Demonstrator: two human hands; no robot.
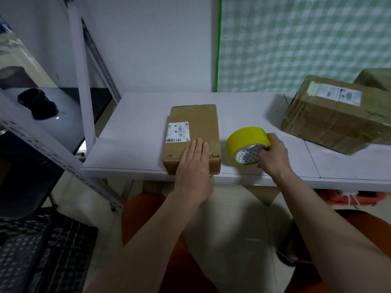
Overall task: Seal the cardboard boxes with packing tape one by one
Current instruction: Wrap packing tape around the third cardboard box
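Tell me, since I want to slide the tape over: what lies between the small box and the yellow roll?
Head view: only bare white table between the small box and the yellow tape roll.

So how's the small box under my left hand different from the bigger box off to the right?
The small box lies flat near the table's front edge, with the left hand resting on it; the bigger box sits tilted, far right, untouched. The small box looks bare of tape; the bigger box seems wrapped in it. Both are brown cardboard with white shipping labels.
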